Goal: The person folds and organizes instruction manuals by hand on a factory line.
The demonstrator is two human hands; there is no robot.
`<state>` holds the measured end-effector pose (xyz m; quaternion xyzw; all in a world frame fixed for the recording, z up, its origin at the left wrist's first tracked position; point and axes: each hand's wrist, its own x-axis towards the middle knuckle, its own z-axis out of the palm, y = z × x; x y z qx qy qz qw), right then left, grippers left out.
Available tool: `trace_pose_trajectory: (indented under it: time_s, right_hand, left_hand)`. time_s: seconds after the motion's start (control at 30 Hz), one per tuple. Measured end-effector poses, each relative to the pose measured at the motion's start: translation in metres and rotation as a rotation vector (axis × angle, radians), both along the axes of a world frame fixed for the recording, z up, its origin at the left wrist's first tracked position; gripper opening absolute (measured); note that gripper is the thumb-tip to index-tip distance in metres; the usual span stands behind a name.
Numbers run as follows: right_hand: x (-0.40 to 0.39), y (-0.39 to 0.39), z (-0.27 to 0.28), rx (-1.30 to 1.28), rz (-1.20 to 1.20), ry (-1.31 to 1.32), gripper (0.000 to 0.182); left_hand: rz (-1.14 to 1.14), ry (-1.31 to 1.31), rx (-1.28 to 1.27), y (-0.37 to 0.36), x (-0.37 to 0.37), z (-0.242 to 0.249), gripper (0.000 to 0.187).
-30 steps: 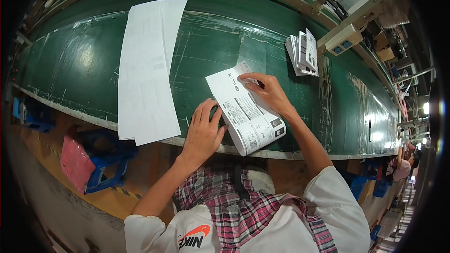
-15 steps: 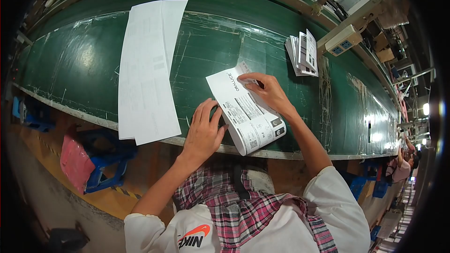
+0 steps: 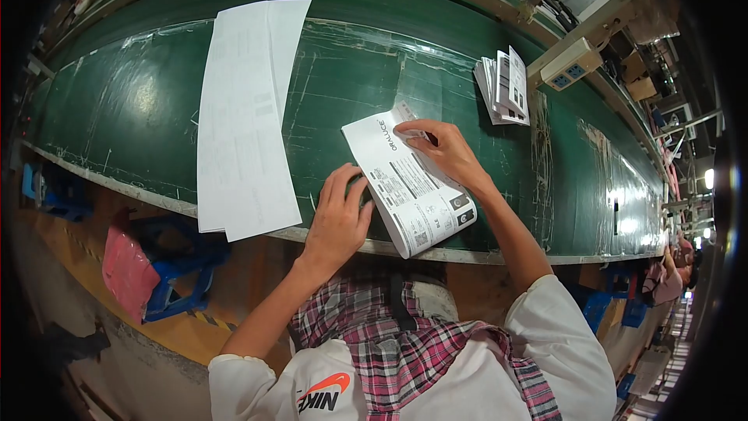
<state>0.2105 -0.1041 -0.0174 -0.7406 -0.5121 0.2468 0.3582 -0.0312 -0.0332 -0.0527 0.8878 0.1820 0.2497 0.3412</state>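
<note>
A printed instruction leaflet (image 3: 409,187) with "ORALUCE" near its top lies at a slant on the green work surface. Its lower end bends round in a loose fold at the front edge. My right hand (image 3: 442,152) pinches the leaflet's upper right edge between thumb and fingers. Along the left edge of the leaflet rests my left hand (image 3: 336,209), its fingers loosely curved and apart, gripping nothing. Whether its fingertips touch the paper is hard to see. To the left lies a stack of long unfolded sheets (image 3: 245,125), overlapping unevenly.
Several folded leaflets (image 3: 502,87) stand in a bunch at the back right, beside a socket box (image 3: 571,66) on a metal frame. Blue stools (image 3: 183,284), one with a pink covering (image 3: 128,269), are below the bench (image 3: 140,125). Another person (image 3: 668,277) is far right.
My left thumb has drawn slightly left, off the leaflet's edge. The folded lower end sits a little flatter. My right hand has hardly moved.
</note>
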Motion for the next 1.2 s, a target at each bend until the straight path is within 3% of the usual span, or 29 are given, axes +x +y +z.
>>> trace_pose_trajectory:
  time_s: [0.1, 0.2, 0.43, 0.53, 0.63, 1.2]
  right_hand:
    - [0.0, 0.0, 0.001, 0.0, 0.001, -0.005, 0.027]
    - [0.001, 0.0, 0.0, -0.007, 0.021, -0.024, 0.027]
    - [0.002, 0.0, 0.001, -0.02, 0.029, -0.019, 0.028]
    - [0.003, 0.0, -0.005, 0.039, 0.024, 0.007, 0.027]
    - [0.002, 0.0, 0.003, -0.065, 0.012, 0.016, 0.029]
    - [0.003, 0.0, -0.004, 0.006, 0.027, -0.052, 0.028]
  left_hand:
    - [0.091, -0.082, -0.094, 0.005, 0.001, 0.005, 0.035]
    - [0.098, -0.157, -0.034, 0.009, 0.015, 0.015, 0.033]
    - [0.041, 0.088, 0.15, 0.011, 0.037, -0.005, 0.078]
    - [0.045, 0.13, 0.208, 0.009, 0.037, -0.011, 0.082]
    - [0.05, 0.14, 0.215, 0.008, 0.037, -0.011, 0.083]
    - [0.068, 0.138, 0.207, 0.009, 0.038, -0.011, 0.085]
